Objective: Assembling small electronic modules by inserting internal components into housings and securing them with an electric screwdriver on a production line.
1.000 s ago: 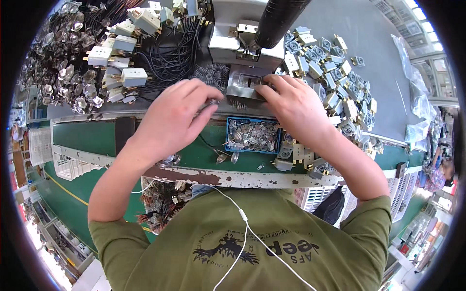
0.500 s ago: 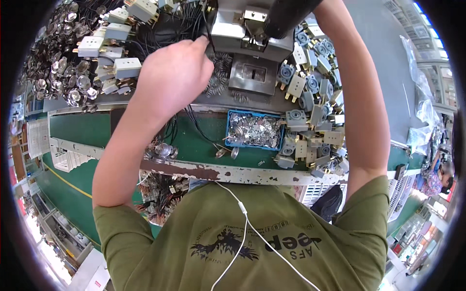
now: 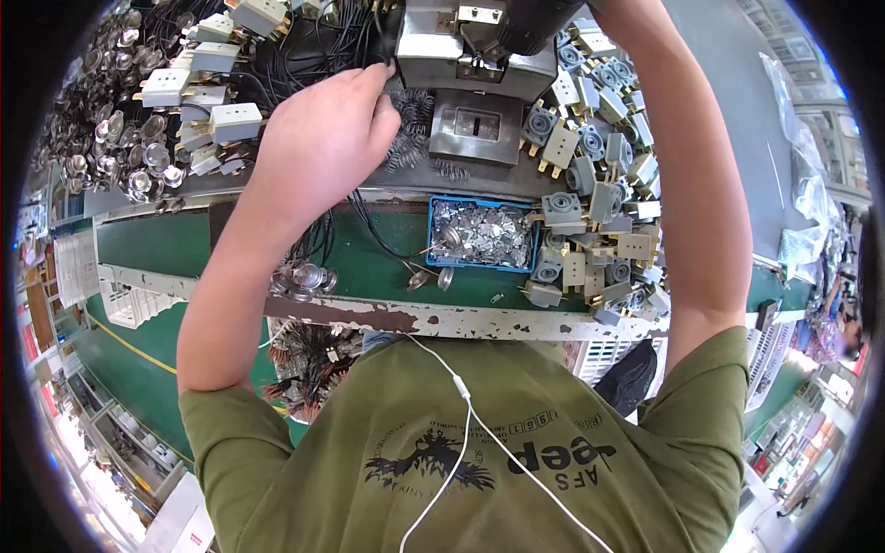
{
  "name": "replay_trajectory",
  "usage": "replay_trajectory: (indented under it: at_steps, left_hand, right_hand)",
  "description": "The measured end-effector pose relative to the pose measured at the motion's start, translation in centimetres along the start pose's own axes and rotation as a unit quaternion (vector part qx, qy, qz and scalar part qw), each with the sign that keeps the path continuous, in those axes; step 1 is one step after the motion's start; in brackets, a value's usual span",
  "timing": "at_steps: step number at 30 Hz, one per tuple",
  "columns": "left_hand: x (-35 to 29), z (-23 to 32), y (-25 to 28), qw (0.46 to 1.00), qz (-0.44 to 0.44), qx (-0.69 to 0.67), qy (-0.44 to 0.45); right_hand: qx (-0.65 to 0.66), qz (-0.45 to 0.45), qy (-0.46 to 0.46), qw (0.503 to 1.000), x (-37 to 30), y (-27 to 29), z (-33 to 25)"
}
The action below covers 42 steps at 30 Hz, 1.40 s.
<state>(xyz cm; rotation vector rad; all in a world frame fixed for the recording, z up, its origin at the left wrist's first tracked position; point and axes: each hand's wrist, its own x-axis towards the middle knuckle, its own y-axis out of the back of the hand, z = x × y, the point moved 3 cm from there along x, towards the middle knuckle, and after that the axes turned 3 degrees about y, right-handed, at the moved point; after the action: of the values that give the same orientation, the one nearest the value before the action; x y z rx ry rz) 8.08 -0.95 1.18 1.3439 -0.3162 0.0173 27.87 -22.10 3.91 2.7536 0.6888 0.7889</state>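
My left hand (image 3: 323, 129) is closed in a pinch beside the left side of a small metal press (image 3: 430, 57). A thin black cable (image 3: 382, 35) runs down to its fingertips and seems held there. My right hand (image 3: 622, 17) reaches to the top edge beside the press's thick black cylindrical part (image 3: 536, 23); its fingers are out of the picture. In front of the press lies a steel block (image 3: 477, 127) with a slotted recess. Small coil springs (image 3: 406, 138) are heaped between my left hand and that block.
A blue tray (image 3: 481, 268) of small metal pieces stands on the green lower ledge. Grey plug housings (image 3: 560, 147) with brass pins pile up on the right. More white-grey plugs (image 3: 236, 121) and cables with round metal discs (image 3: 138, 152) crowd the left. A chipped white rail (image 3: 461, 323) edges the bench.
My left hand has shifted slightly up and left, its thumb now more visible. My right forearm has moved a little outward to the right. The bench view has shifted slightly.
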Motion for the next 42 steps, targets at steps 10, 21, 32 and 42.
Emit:
replay_trajectory:
  at_steps: [10,21,32,42]
  left_hand:
    - [-3.1,-0.1,2.0,0.966,-0.097,-0.238,0.005]
    - [-2.3,0.9,2.2,0.913,-0.080,-0.399,0.006]
    - [-2.8,-0.1,2.4,0.968,-0.027,-0.245,-0.036]
    - [-2.1,-0.8,3.7,0.903,-0.100,-0.407,0.095]
  right_hand:
    - [-0.451,-0.210,0.114,0.860,-16.8,-6.7,-6.0]
    - [-0.105,-0.106,0.055,0.987,-14.2,-9.3,-7.9]
    - [0.060,-0.091,-0.233,0.966,-14.1,-10.4,-7.0]
    - [-0.177,-0.035,0.063,0.981,-12.7,-10.9,-8.5]
